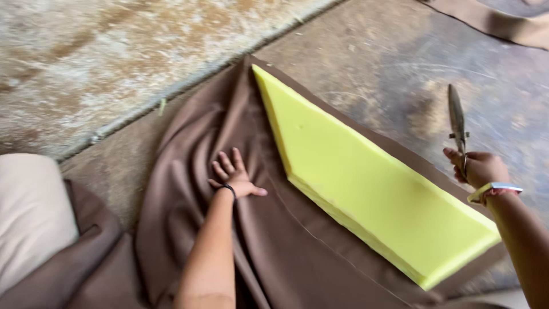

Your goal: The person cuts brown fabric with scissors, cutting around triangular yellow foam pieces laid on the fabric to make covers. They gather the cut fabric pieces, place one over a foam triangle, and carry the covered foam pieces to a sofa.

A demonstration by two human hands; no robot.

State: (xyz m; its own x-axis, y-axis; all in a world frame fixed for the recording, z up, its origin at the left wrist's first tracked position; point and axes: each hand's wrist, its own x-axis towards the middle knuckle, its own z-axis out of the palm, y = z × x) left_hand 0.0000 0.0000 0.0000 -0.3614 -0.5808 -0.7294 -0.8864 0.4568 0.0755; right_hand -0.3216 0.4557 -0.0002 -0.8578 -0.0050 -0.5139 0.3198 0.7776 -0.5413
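Observation:
A flat yellow foam panel (366, 183) lies on brown fabric (189, 149) spread over the floor. My left hand (233, 174) rests palm down on the wrinkled fabric just left of the foam, fingers spread, a dark band on the wrist. My right hand (479, 167) is off the foam's right edge and grips the handles of a pair of scissors (456, 117), whose closed blades point up and away. A watch with a yellow strap sits on that wrist.
Worn concrete floor (372, 57) surrounds the fabric, with a paler rough strip (103, 63) at the upper left. A cream cushion (28, 212) sits at the left edge. Another strip of brown cloth (503, 23) lies at the top right.

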